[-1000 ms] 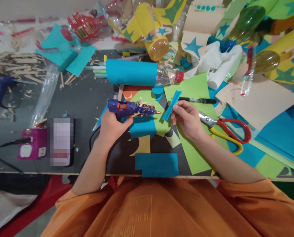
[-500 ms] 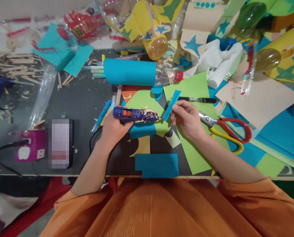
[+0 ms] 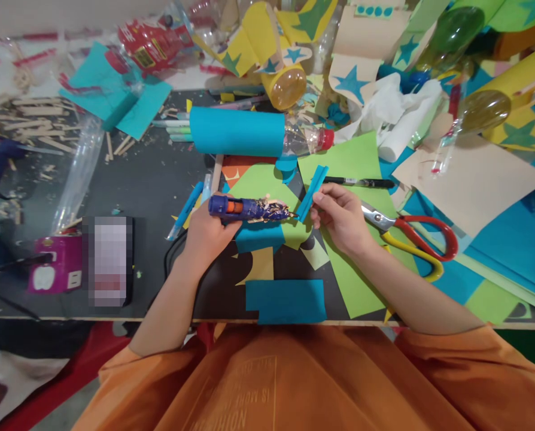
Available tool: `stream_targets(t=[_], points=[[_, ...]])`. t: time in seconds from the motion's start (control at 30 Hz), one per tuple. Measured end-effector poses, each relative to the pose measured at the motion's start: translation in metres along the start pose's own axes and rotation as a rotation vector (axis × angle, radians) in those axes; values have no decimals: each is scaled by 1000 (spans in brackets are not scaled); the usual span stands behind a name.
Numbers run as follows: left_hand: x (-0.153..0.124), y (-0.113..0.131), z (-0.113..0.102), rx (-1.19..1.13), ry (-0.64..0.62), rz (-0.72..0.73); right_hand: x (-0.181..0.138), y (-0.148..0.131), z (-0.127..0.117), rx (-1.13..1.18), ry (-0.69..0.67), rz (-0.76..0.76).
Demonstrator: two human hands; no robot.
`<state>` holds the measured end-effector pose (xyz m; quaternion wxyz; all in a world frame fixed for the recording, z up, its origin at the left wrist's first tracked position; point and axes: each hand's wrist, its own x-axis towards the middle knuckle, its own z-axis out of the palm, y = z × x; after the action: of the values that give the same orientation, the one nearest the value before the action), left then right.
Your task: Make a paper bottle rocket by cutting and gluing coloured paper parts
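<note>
Two hands were in use over a dark, cluttered table (image 3: 153,179). Left hand (image 3: 204,236) had its fingers wrapped round the handle of a blue glue gun (image 3: 249,209), thumb along the side; fingers mostly hidden beneath, trigger pull couldn't be told. Gun lay roughly level, nozzle at 3 o'clock, bits of debris stuck to its front half. Right hand (image 3: 346,220) pinched a narrow folded blue strip (image 3: 313,193) between thumb and fingertips, almost no gap, other fingers curled. Strip sat between 2 and 3 o'clock from the gun, slanted, upper end toward 1 o'clock. Nozzle tip was at or just beside the strip's lower end; contact couldn't be told. At 12 o'clock from the gun, a blue-wrapped bottle (image 3: 238,131) lay on its side, red cap (image 3: 326,139) toward 3. Blue paper piece (image 3: 289,301) at 5 o'clock from the gun, by the table edge. Around the right hand: black pen (image 3: 361,182) at 1 o'clock, scissors (image 3: 379,219) at 3 with red and yellow handles, green sheet (image 3: 357,275) underneath. Phone (image 3: 110,260), screen pixelated, between 8 and 9 o'clock from the left hand, magenta box (image 3: 56,263) just beside it at 9. Wooden sticks (image 3: 38,126) scattered at 10.
</note>
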<state>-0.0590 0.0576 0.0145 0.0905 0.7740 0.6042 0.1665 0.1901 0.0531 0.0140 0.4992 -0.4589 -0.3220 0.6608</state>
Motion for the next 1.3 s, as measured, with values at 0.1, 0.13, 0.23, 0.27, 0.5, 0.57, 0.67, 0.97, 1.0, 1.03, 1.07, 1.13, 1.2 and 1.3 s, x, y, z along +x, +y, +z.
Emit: stream_targets(t=[0.1,0.13,0.23,0.27,0.5,0.57,0.67,0.97,1.0,1.03,1.07,1.13,1.2,1.3], points=[[-1,-1,0,4,-4,-3,-1,1,0,-41,-22,7],[-1,-1,0,5,-3,-4,-1,1,0,-53,-32,10],[-1,-1,-1,6,-2,-4,-3,1,1,-88,-58,22],[-1,-1,-1,6,-1,-4,-4,1,1,-102,-66,29],[-1,-2,-2,0,5,-37,-9,-2,4,-179,-124,60],[-2,-1,-3,-11,14,-66,-9,-3,5,-211,-134,58],[-2,0,-3,-24,24,-101,-10,-3,5,-254,-158,57],[-1,5,-4,23,130,-176,-10,-6,6,-299,-181,78],[-1,6,-5,23,154,-178,-10,-6,6,-282,-172,86],[-2,7,-5,18,173,-173,-10,-6,6,-259,-161,95],[-3,8,-6,11,184,-162,-10,-7,5,-233,-148,104],[-4,9,-5,1,184,-132,-9,-6,4,-189,-128,117],[-5,8,-5,1,164,-112,-8,-6,3,-163,-124,118],[-5,7,-4,-8,132,-95,-7,-5,2,-154,-131,113]])
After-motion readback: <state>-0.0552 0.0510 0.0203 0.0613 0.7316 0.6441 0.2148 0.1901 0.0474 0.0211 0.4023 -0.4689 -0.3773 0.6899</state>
